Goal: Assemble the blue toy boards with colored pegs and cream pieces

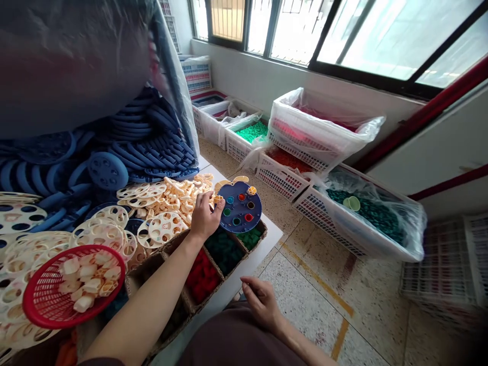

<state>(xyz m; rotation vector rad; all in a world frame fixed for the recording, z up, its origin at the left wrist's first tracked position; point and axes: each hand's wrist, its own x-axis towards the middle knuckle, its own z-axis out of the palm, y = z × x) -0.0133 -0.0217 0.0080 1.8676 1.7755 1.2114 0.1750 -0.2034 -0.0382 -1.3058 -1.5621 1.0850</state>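
A round dark blue plastic disc [241,219] lies over the far end of a divided cardboard box, with coloured round pieces set in its holes. Cream ear-shaped parts [240,179] stick out along its top edge, and a small yellow flower-like piece [251,190] sits at its upper right. My left hand [206,217] pinches a small yellow plastic piece [218,200] at the disc's left edge. Low by my lap, my right hand [261,301] is closed with curled fingers, away from the disc; whatever it may hold is hidden.
The cardboard box [224,277] has compartments of red and green pieces. A red basket [72,319] holds cream pieces at left, among cream discs [19,218] and loose cream parts [179,201]. Blue discs [109,170] are heaped behind. White crates [331,218] line the wall.
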